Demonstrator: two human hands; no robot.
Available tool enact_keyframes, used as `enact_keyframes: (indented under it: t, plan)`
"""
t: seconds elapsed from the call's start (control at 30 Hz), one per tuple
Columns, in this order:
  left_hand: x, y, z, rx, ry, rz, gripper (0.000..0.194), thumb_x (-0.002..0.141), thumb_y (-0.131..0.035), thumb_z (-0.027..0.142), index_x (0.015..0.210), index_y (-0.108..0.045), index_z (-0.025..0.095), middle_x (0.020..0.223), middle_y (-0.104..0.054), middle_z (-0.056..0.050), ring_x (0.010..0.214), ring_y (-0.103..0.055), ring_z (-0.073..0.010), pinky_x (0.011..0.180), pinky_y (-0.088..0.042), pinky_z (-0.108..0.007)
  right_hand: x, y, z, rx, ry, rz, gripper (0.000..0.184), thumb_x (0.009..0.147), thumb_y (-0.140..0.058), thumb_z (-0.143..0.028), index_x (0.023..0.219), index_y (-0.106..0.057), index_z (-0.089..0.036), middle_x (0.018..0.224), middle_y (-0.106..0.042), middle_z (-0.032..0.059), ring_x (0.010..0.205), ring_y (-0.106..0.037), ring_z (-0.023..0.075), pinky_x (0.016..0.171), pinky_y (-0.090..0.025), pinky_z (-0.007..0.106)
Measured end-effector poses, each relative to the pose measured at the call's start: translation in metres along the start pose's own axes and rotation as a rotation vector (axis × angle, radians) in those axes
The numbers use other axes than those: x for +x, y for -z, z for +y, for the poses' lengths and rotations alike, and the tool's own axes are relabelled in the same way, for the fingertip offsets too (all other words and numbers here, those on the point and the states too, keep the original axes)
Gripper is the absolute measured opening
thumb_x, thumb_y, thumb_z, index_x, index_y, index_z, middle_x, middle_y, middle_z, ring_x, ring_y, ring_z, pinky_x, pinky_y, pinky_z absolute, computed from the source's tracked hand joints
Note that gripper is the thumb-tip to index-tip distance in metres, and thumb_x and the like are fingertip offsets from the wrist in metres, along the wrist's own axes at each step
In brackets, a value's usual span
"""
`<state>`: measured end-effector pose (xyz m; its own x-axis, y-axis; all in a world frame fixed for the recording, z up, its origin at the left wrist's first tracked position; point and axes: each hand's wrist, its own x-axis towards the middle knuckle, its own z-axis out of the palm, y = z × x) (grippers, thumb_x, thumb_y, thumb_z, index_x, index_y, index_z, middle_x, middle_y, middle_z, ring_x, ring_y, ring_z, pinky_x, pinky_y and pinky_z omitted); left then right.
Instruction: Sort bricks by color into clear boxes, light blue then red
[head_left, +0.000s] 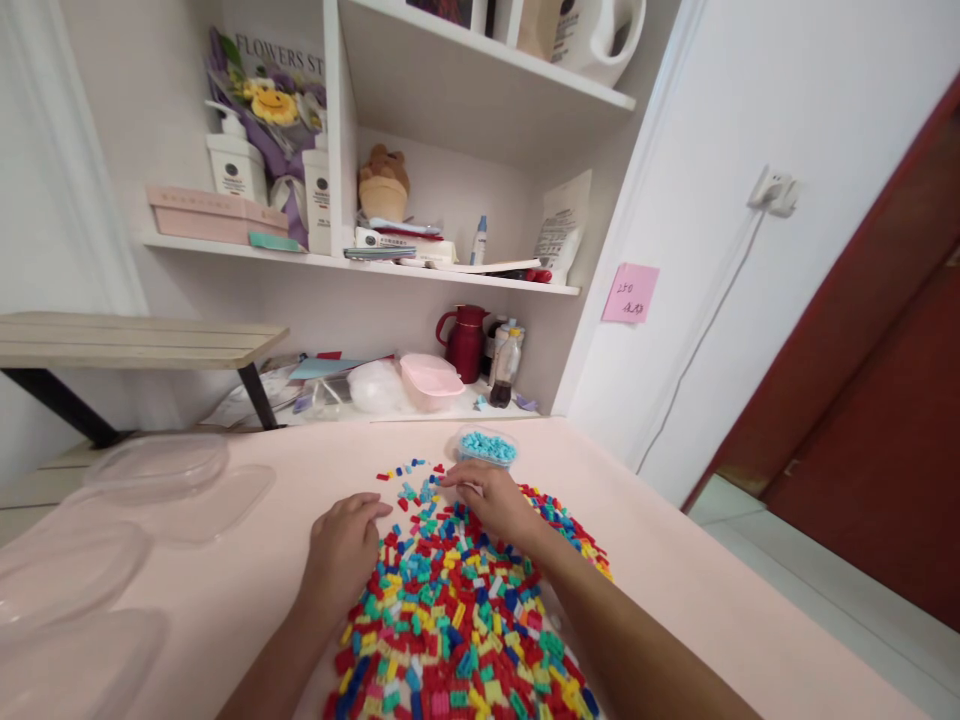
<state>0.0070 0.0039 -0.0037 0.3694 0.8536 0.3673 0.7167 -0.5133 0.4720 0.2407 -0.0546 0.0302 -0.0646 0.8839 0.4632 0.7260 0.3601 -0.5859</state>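
Note:
A wide heap of small toy building bricks [457, 620] in red, yellow, green, blue and white spreads over the pink tabletop. My left hand [345, 550] rests at the heap's left edge, fingers loosely bent and apart, with no brick visible in it. Over the far part of the heap reaches my right hand [491, 497], its index finger stretched left to a few loose blue bricks [427, 492]. I see no brick clearly held there; its palm side is hidden. Just beyond it stands a clear plastic tub [487, 460] holding many light-blue bricks.
Clear plastic containers and lids [161, 465] lie on the left of the pink table [300, 465]. A wooden stand [142, 340] with black legs is behind them. Along the back shelf are a pink bowl [431, 380], a red jug [466, 340] and a bottle [506, 370].

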Motion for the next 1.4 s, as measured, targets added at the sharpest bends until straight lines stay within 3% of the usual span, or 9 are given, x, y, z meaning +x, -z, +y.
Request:
enact_keyframes:
  t: [0.1, 0.33, 0.6, 0.83, 0.93, 1.03, 1.17, 1.3, 1.4]
  plan:
    - [0.0, 0.001, 0.001, 0.007, 0.008, -0.012, 0.041, 0.083, -0.043, 0.006, 0.097, -0.075, 0.027, 0.119, -0.071, -0.001, 0.116, -0.06, -0.0181, 0.103, -0.041, -0.037, -0.002, -0.009, -0.003, -0.018, 0.039, -0.064, 0.035, 0.086, -0.052, -0.01, 0.108, -0.074, -0.024, 0.124, -0.066, 0.0066, 0.118, -0.059, 0.0197, 0.103, -0.045, 0.036]
    - [-0.001, 0.002, 0.003, 0.027, 0.009, -0.025, 0.041, 0.084, -0.041, 0.007, 0.098, -0.075, 0.026, 0.12, -0.071, -0.002, 0.116, -0.06, -0.0188, 0.103, -0.041, -0.038, -0.005, -0.023, 0.002, -0.156, 0.043, -0.154, 0.03, 0.089, -0.054, -0.015, 0.106, -0.076, -0.027, 0.126, -0.066, 0.0065, 0.12, -0.058, 0.0225, 0.105, -0.043, 0.04]
    - [-0.001, 0.002, 0.003, 0.02, 0.006, -0.029, 0.042, 0.084, -0.042, 0.006, 0.097, -0.076, 0.026, 0.12, -0.071, -0.002, 0.115, -0.06, -0.0188, 0.103, -0.041, -0.038, -0.004, -0.021, 0.008, 0.067, -0.006, -0.136, 0.031, 0.087, -0.051, -0.014, 0.102, -0.076, -0.024, 0.117, -0.071, 0.004, 0.113, -0.064, 0.0197, 0.104, -0.046, 0.038]
    - [-0.001, 0.002, 0.004, 0.0, 0.02, -0.018, 0.042, 0.083, -0.042, 0.006, 0.095, -0.076, 0.027, 0.118, -0.071, -0.001, 0.114, -0.061, -0.019, 0.102, -0.041, -0.039, -0.001, -0.02, 0.008, 0.376, -0.184, 0.002, 0.026, 0.089, -0.055, -0.025, 0.107, -0.074, -0.025, 0.126, -0.067, 0.0045, 0.119, -0.061, 0.0227, 0.103, -0.047, 0.043]
    - [-0.001, 0.001, 0.003, -0.003, 0.024, -0.017, 0.044, 0.083, -0.041, 0.006, 0.096, -0.076, 0.028, 0.118, -0.071, 0.0, 0.115, -0.06, -0.0183, 0.103, -0.041, -0.038, 0.004, -0.005, 0.002, 0.281, -0.085, 0.054, 0.026, 0.089, -0.056, -0.029, 0.108, -0.073, -0.024, 0.125, -0.067, 0.0055, 0.121, -0.059, 0.0229, 0.107, -0.043, 0.044]
    - [-0.001, 0.001, 0.003, -0.004, 0.027, -0.018, 0.044, 0.083, -0.041, 0.006, 0.097, -0.076, 0.028, 0.119, -0.071, 0.0, 0.115, -0.06, -0.0181, 0.104, -0.04, -0.037, 0.007, 0.017, 0.002, 0.08, 0.015, 0.206, 0.029, 0.09, -0.054, -0.028, 0.112, -0.072, -0.026, 0.126, -0.066, 0.0059, 0.123, -0.056, 0.0235, 0.111, -0.037, 0.046]
    - [-0.002, 0.002, 0.004, -0.001, 0.026, -0.023, 0.043, 0.084, -0.04, 0.006, 0.097, -0.075, 0.027, 0.119, -0.071, -0.001, 0.116, -0.06, -0.0185, 0.104, -0.04, -0.038, 0.004, 0.041, 0.018, -0.082, -0.088, 0.331, 0.03, 0.086, -0.055, -0.027, 0.112, -0.071, -0.026, 0.141, -0.054, 0.0068, 0.132, -0.047, 0.0278, 0.111, -0.033, 0.051]
    - [-0.002, 0.003, 0.005, 0.005, 0.029, -0.017, 0.043, 0.084, -0.04, 0.006, 0.096, -0.075, 0.027, 0.118, -0.071, 0.0, 0.115, -0.06, -0.018, 0.104, -0.041, -0.037, 0.0, 0.052, 0.034, 0.117, -0.193, 0.469, 0.03, 0.087, -0.053, -0.035, 0.109, -0.071, -0.026, 0.149, -0.044, 0.0063, 0.135, -0.042, 0.0281, 0.108, -0.037, 0.049]
    - [-0.001, 0.002, 0.004, 0.012, 0.023, -0.019, 0.043, 0.084, -0.04, 0.006, 0.096, -0.075, 0.027, 0.119, -0.071, 0.0, 0.116, -0.06, -0.018, 0.104, -0.041, -0.037, 0.001, 0.048, 0.034, 0.289, -0.214, 0.564, 0.031, 0.087, -0.052, -0.035, 0.108, -0.07, -0.022, 0.131, -0.061, 0.0106, 0.12, -0.056, 0.0272, 0.1, -0.044, 0.046]
